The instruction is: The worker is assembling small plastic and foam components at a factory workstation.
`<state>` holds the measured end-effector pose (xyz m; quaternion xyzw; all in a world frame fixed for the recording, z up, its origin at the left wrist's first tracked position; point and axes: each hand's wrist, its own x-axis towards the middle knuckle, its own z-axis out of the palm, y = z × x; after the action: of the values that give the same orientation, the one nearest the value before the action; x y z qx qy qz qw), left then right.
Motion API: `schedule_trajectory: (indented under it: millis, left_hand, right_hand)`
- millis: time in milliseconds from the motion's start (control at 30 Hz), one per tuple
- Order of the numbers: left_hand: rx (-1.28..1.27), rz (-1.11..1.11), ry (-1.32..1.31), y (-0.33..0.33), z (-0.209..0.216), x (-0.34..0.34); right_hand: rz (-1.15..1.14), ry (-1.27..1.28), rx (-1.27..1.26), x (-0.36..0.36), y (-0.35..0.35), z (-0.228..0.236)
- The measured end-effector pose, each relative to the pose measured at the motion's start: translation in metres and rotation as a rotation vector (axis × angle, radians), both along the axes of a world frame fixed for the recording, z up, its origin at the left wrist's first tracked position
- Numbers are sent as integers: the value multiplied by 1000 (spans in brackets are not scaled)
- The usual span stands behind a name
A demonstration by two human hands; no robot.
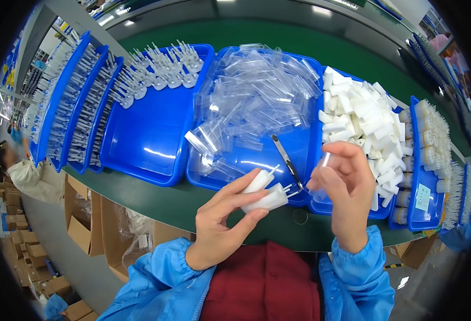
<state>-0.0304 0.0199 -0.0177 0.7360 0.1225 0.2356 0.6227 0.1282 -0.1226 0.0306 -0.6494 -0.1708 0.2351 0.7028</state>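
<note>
blue plastic trays are lining the green belt point(139, 195) across the middle of the frame. at upper left, three narrow trays point(72, 107) are standing packed with rows of clear, thin-stemmed parts. next to them a wide tray point(150, 134) is holding a few dozen white nozzle pieces point(160, 72) along its far edge, its glossy floor otherwise showing. at centre, another tray point(257, 155) is carrying a loose heap of clear film sleeves point(257, 91), crinkled and shiny, too many to count. right of it, a tray is piled with matte white plastic caps point(364, 117), squarish and stubby. at far right, a tray point(425, 214) is bearing a pale rectangular label point(422, 197) on its floor beside stacked pale bottles point(433, 139).

below centre, the left hand point(219, 224) is closing fingers and thumb around two white cylindrical bottles point(265, 192) with thin stems, held just above the belt's near edge. the right hand point(345, 187) is pinching one clear sleeve point(323, 163) between thumb and fingertips, near the bottles but apart. a dark slim tool point(286, 158) is lying in the centre tray, just beyond the bottles.

brown cardboard boxes point(80, 224) are sitting at lower left on the floor. both sleeves of the wearer point(353, 278) are light blue.
</note>
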Motion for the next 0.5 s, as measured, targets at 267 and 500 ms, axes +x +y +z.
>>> schedule_trajectory:
  millis: [267,500]
  left_hand:
    - [8,-36,42,-14,7,12]
    - [71,-41,36,-20,9,15]
  right_hand:
    - [12,-115,138,-20,-18,-24]
    - [-3,-289,147,-25,-23,-39]
